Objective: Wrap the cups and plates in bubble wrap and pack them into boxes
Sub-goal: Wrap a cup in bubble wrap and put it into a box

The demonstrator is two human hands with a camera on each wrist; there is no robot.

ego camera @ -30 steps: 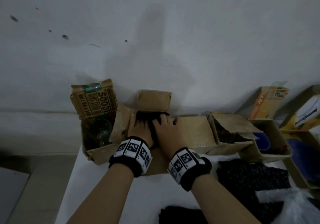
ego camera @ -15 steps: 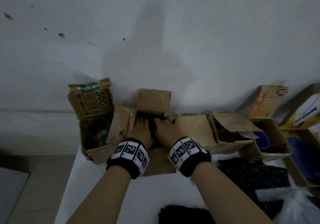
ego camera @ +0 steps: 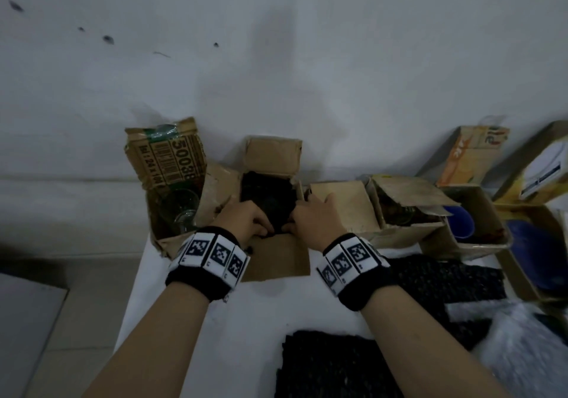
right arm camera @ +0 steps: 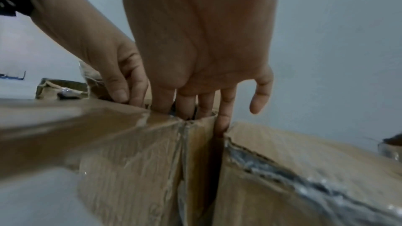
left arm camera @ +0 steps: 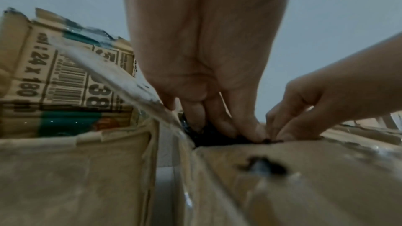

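Cardboard framed everything in the head view: the middle box (ego camera: 270, 250) stood open against the wall, its flaps splayed, and a dark wrapped bundle (ego camera: 266, 201) sat down inside it. The left hand (ego camera: 242, 217) and right hand (ego camera: 313, 213) came in from the near side, one at each side of the bundle, thumbs meeting at its near edge. Both were equally near; the bundle lay straight ahead of and below the fingers, so any push would run downward. A box holding a bare glass (ego camera: 181, 207) stood just beside on the left, another carton (ego camera: 402, 213) on the right, leaving little sideways room. Black bubble wrap (ego camera: 442, 277) lay on the white table (ego camera: 172, 305).

From the left wrist, the left hand's fingers (left arm camera: 219, 123) curled down into the opening, their tips pressed on the black wrap at the box rim (left arm camera: 250, 145); whether they pinched it I cannot tell. The other hand's fingers bent in beside them.

From the right wrist, the right hand's fingers (right arm camera: 187, 104) were nearly straight, dipping inside the box corner (right arm camera: 185, 123), with one finger down the gap between the two cartons and the little finger spread free. Nothing showed gripped there
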